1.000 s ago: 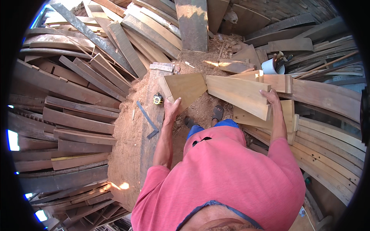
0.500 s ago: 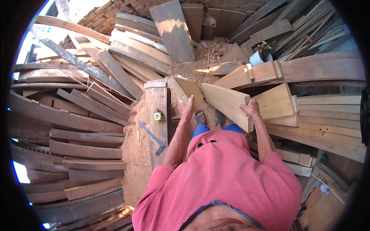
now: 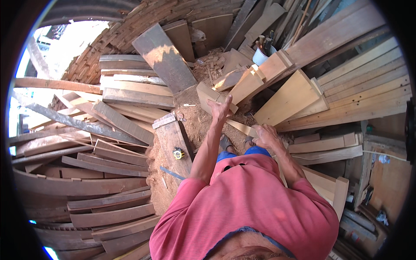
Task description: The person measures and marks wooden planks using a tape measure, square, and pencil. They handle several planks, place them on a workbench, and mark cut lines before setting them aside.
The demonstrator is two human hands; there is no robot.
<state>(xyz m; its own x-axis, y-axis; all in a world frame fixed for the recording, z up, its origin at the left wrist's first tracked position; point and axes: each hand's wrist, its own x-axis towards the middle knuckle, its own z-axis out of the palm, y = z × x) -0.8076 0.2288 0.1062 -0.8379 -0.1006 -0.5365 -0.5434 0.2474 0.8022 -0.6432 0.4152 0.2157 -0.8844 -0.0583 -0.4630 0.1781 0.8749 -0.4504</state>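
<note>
My left hand point(image 3: 219, 109) lies over a short, pale wooden board point(image 3: 206, 94), its thumb and fingers spread across the wood as it grips. To its right, my right hand point(image 3: 266, 138) has curled fingers at the end of a narrow-looking pale wooden strip point(image 3: 240, 128). My hand and forearm hide part of that strip. Beyond my right forearm, a light board with a crosspiece at its end point(image 3: 341, 194) shows beside my shirt; whether it joins the strip I cannot tell.
A yellow-black tape measure point(image 3: 178, 153) sits on a plank bench point(image 3: 167, 134), near a partly hidden metal square point(image 3: 172, 173). Stacked boards point(image 3: 108, 212) crowd the left. Tapered boards point(image 3: 288, 99) and a white tool pot point(image 3: 260, 56) stand right. Sawdust point(image 3: 158, 182) covers the ground.
My view has turned. The large board in my right hand has swung down, and its broad face no longer shows there. A board with a crosspiece now shows beyond my right forearm.
</note>
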